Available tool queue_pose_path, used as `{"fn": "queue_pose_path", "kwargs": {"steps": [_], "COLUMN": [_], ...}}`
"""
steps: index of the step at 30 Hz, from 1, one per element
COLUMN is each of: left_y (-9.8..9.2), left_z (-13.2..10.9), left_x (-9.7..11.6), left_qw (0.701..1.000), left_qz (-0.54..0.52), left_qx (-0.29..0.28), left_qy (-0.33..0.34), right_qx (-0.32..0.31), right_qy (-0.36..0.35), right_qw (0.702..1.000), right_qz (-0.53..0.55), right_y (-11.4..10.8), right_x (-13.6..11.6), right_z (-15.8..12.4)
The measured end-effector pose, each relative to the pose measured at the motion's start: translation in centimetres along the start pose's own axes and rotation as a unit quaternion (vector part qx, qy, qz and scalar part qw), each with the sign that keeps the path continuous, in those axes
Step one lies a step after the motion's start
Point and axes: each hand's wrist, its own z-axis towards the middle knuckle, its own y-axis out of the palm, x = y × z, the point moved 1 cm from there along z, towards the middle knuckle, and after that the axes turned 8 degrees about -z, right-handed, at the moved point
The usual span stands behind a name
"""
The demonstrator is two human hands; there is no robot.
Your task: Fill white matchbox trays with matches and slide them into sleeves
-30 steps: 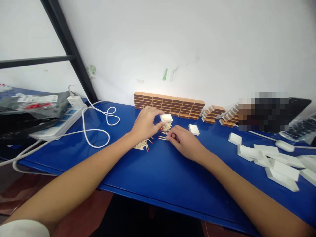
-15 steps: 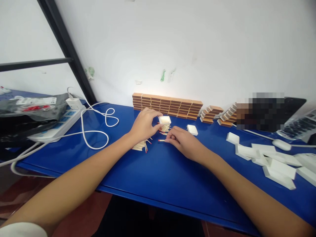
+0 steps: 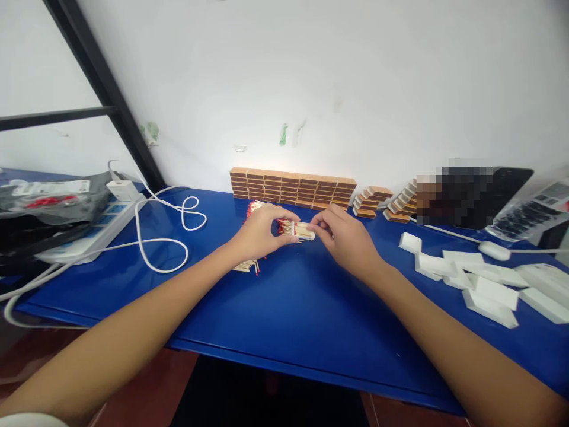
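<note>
Pinched by both short ends between fingertips of left hand [image 3: 259, 232] and right hand [image 3: 344, 240]: small white cardboard matchbox tray [image 3: 304, 231], near centre of blue tabletop [image 3: 288, 308]. Judged light, flimsy, easily crushed; end walls best gripped gently. Loose red-tipped wooden matches [image 3: 248, 267] seen beside left hand.

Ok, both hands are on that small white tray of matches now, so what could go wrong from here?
1. The white tray is held off the surface between the left hand and the right hand; a tilt could spill its matches onto the blue table.
2. Loose matches lie by the left wrist; a sweep of the arm may scatter them.
3. The stacked boxes stand close behind the hands; a forward push might topple them.
</note>
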Motion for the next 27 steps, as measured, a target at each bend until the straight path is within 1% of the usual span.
{"fn": "queue_pose_path", "kwargs": {"steps": [3,6,10,12,15,17,21,27], "left_y": [0.1,0.0,-0.5,-0.9,-1.2,-1.2,-1.1,-1.0], "left_z": [-0.1,-0.1,0.2,0.3,0.3,0.3,0.3,0.3], "left_x": [-0.1,-0.2,-0.5,-0.7,-0.9,-0.9,-0.8,-0.6], "left_qw": [1.0,1.0,0.997,0.993,0.988,0.987,0.988,0.988], "left_qz": [0.004,0.012,0.057,0.083,0.106,0.111,0.107,0.11], "left_qx": [-0.005,0.0,0.044,0.074,0.103,0.108,0.107,0.105], "left_qy": [-0.001,0.0,-0.023,-0.034,-0.043,-0.044,-0.038,-0.031], "right_qx": [-0.001,0.002,0.01,-0.012,-0.064,-0.088,-0.107,-0.1], "right_qy": [-0.003,-0.021,-0.018,-0.014,-0.014,-0.015,-0.017,-0.016], "right_qw": [1.0,1.0,0.999,0.999,0.995,0.992,0.99,0.991], "right_qz": [-0.003,0.011,0.038,0.047,0.076,0.092,0.089,0.083], "right_y": [0.1,0.1,0.1,0.4,1.2,1.8,2.6,2.7], "right_x": [-0.2,-0.2,0.0,0.1,-0.1,-0.4,-0.7,-0.7], "right_z": [-0.1,-0.2,-0.3,-0.3,-0.4,-0.4,-0.4,-0.5]}}
